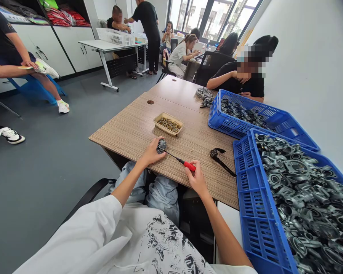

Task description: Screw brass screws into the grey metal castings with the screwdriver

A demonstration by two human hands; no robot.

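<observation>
My left hand (pixel 153 152) grips a small grey cast metal part (pixel 161 146) at the near edge of the wooden table (pixel 125 129). In my right hand (pixel 197 177) is a screwdriver (pixel 189 166) with a red and black handle. Its thin shaft points left, and the tip meets the metal part; the exact contact point is too small to make out. Just beyond my left hand stands a shallow tan tray (pixel 157 123) holding many small brass-coloured screws. A couple of loose screws lie on the tabletop near the screwdriver.
A blue crate (pixel 254 205) full of grey metal castings stands at my right, with a second blue crate (pixel 214 118) behind it. A black wristwatch (pixel 214 153) lies near the crates. More castings (pixel 205 95) are piled farther back. Across the table sits a person (pixel 225 82); others are around the room.
</observation>
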